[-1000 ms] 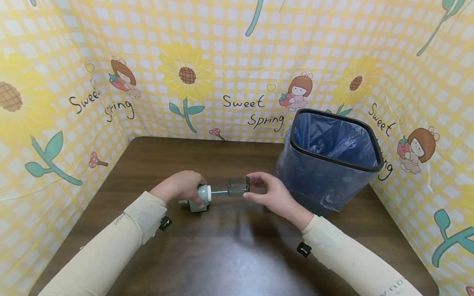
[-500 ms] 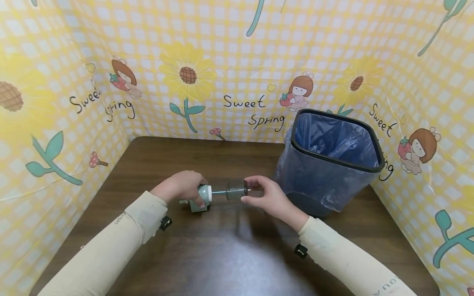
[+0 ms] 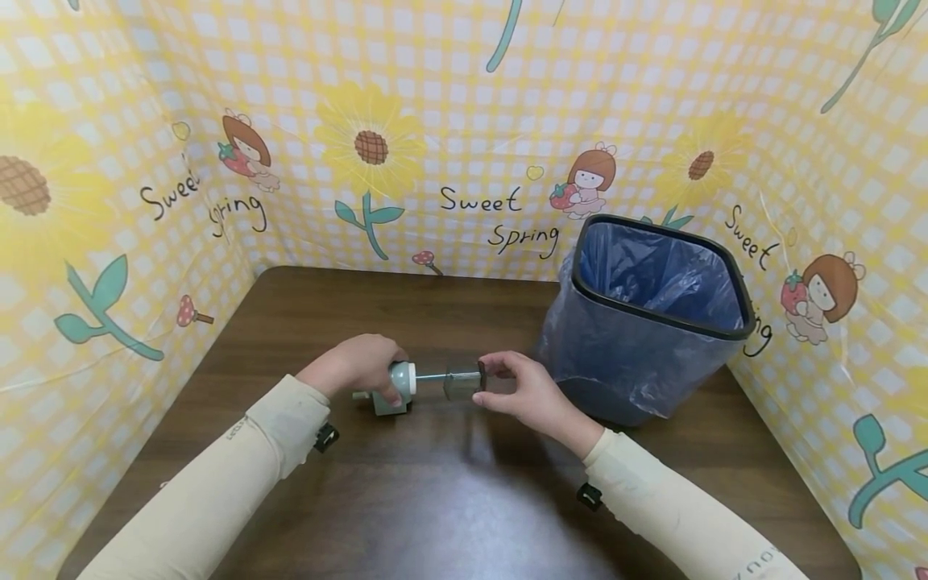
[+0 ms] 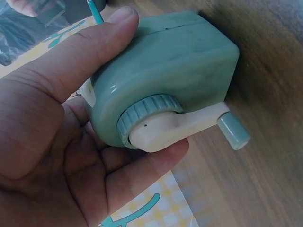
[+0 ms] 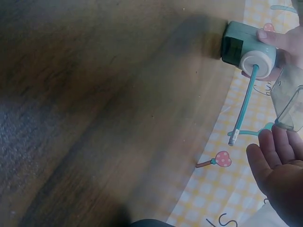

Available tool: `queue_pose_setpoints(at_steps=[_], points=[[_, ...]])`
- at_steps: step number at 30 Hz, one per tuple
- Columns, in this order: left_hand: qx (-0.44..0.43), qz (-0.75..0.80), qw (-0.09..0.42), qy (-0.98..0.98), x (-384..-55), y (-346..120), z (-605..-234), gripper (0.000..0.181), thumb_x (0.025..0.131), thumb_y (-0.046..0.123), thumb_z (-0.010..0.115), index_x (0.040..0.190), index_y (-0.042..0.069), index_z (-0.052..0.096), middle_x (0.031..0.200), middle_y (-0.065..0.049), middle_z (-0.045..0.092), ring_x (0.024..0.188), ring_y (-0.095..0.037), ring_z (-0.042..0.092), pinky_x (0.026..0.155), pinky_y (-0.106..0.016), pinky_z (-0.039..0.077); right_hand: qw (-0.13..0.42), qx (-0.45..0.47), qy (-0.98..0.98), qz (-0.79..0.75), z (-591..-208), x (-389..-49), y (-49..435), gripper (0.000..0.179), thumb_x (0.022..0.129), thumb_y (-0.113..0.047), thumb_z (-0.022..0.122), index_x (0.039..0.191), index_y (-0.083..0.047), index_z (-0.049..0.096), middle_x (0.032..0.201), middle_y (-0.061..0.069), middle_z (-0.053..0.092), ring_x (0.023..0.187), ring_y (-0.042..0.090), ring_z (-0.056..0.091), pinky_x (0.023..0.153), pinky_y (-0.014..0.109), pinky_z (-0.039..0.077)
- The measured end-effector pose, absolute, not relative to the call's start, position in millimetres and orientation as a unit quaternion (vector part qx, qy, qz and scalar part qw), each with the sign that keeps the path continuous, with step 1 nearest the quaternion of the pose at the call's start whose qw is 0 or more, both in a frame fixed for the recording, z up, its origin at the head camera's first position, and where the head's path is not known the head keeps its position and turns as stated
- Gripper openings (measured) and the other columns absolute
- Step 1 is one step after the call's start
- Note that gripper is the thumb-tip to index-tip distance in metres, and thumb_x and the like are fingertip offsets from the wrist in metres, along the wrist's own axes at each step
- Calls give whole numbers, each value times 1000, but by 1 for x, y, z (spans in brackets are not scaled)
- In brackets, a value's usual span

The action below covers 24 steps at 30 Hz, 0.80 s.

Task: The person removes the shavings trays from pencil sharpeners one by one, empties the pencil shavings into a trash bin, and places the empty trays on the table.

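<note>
My left hand (image 3: 362,366) grips a green hand-crank pencil sharpener (image 3: 394,395); in the left wrist view the thumb lies over its body and fingers curl beneath. Its pale crank (image 4: 182,130) ends in a green knob. A teal pencil (image 5: 245,106) sticks out of the round white front, eraser end outward. Below that front, a dark slot (image 5: 233,49) gapes in the body. Between thumb and fingers, my right hand (image 3: 532,391) holds a clear shavings drawer (image 3: 462,381) by its right end. The drawer is apart from the sharpener and overlaps the pencil's end in the head view.
A bin (image 3: 667,316) with a black rim and blue plastic liner stands at the back right, close to my right hand. The brown wooden table (image 3: 406,491) is enclosed by yellow checked sheets (image 3: 464,145) at the back and sides.
My right hand has shifted slightly left and toward me, still holding the drawer, which has tilted a little. The left hand and sharpener stay nearly in place.
</note>
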<state>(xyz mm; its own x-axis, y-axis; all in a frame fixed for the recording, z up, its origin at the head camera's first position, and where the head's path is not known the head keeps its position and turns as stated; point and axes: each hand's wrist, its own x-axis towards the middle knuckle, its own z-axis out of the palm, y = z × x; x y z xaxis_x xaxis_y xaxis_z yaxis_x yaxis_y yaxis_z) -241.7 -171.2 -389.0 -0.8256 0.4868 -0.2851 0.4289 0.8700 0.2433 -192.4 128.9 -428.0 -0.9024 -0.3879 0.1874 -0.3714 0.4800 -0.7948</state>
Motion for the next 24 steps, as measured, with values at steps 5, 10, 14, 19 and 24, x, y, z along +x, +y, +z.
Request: queue_pose_setpoints(at_steps=[5,10,14,19,24], points=[[238,84,171,952,-241,-171,-389,60,75,39,91,123,10,70,105,-2,70,87,-18,62,77,-38,54,26,-227,855,-465,-431,-193,127,54,82,-28,88,128,-10,66,120,3,68,116,31,63,104,53,48],[234,87,173,953,-240,-170,-388,60,75,39,91,123,10,71,105,-2,70,87,-19,62,77,-38,54,38,-226,858,-460,-433,-193,126,54,82,-28,88,129,-9,65,120,4,68,118,33,63,105,52,48],[231,87,176,953,-240,-169,-387,60,76,39,91,123,10,71,105,-2,70,87,-19,62,77,-38,54,43,-222,861,-455,-435,-193,125,53,82,-27,88,127,-10,66,120,4,68,117,29,63,105,51,48],[230,81,176,954,-241,-169,-388,63,76,40,90,127,9,69,107,-2,70,88,-19,62,77,-37,54,50,-219,868,-443,-437,-195,124,51,81,-28,89,125,-11,67,118,1,68,116,26,63,106,51,48],[239,73,173,953,-244,-169,-389,66,75,40,90,129,9,69,108,-2,70,88,-18,62,76,-38,54,59,-217,874,-430,-436,-193,124,51,82,-31,88,124,-10,68,118,0,68,116,24,63,105,49,48]])
